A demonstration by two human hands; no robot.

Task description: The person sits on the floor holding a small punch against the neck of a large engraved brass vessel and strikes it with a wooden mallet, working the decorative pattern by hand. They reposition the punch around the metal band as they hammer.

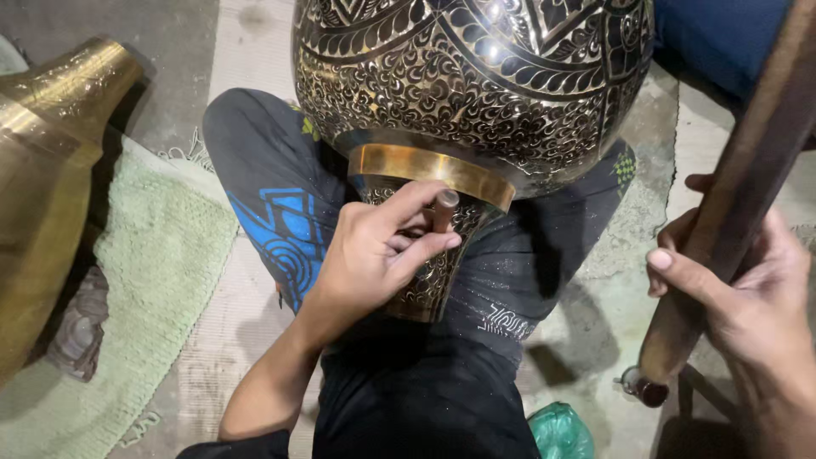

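Here's the big engraved brass vase [476,85], lying across the person's lap with its foot pointing at the camera, the dark patterned body filling the top of the view. The left hand [378,255] has its grip closed on a short punch tool [444,211], fingers wrapped around it, tip set against the foot just under the plain gold band [429,168]. The right hand [748,293] is off to the side, well apart from the vase, its grip clamped round a long wooden stick [739,195] raised at a slant. To do this well, I'd say keep that punch steady on the line of the pattern, brace the wrist on the metal, and let the stick land squarely on the head with light, even taps so the tip does not skid. Another plain brass vessel [51,187] lies on a green mat [161,255] at the left, and a green bag [559,432] sits on the floor.
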